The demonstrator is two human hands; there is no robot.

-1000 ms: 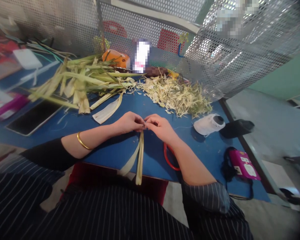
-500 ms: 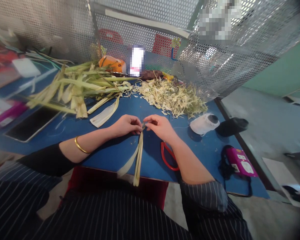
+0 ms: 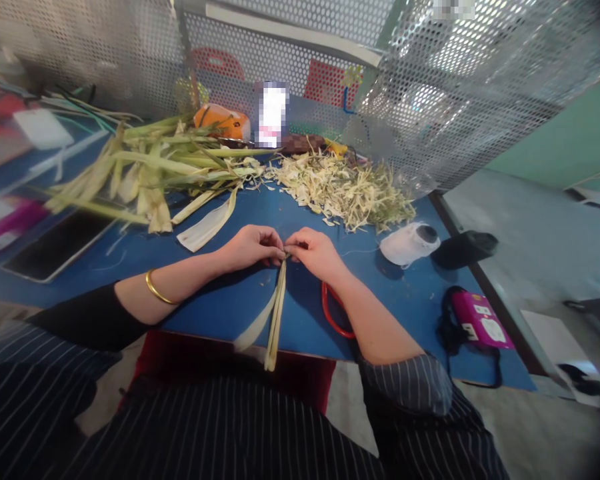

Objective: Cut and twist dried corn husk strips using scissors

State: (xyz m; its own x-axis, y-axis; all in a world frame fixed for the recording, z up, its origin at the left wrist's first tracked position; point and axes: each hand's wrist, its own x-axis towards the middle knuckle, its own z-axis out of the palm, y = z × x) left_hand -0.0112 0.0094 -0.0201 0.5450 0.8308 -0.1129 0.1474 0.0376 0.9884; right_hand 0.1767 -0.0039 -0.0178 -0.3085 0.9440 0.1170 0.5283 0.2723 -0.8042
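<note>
Pale green-yellow leaf strips (image 3: 276,313) hang down from my fingers over the table's front edge. My left hand (image 3: 254,248) pinches their top end between thumb and fingers. Close against it, my right hand (image 3: 313,252) has its thumb and fingertips closed at the same top end. A thin white thread runs from near my right hand toward a white thread spool (image 3: 409,245) lying on the table. Partly under my right forearm lie red handles (image 3: 334,313), the rest of that tool being hidden.
A bundle of long leaves (image 3: 165,163) lies at the back left, beside a heap of shredded trimmings (image 3: 345,187). A black spool (image 3: 466,249) and a magenta box (image 3: 483,320) lie on the right. A dark flat phone-like slab (image 3: 55,247) is at left; perforated metal screen (image 3: 285,53) behind.
My right fingertips have come in against my left ones at the top of the strips. The view has shifted slightly.
</note>
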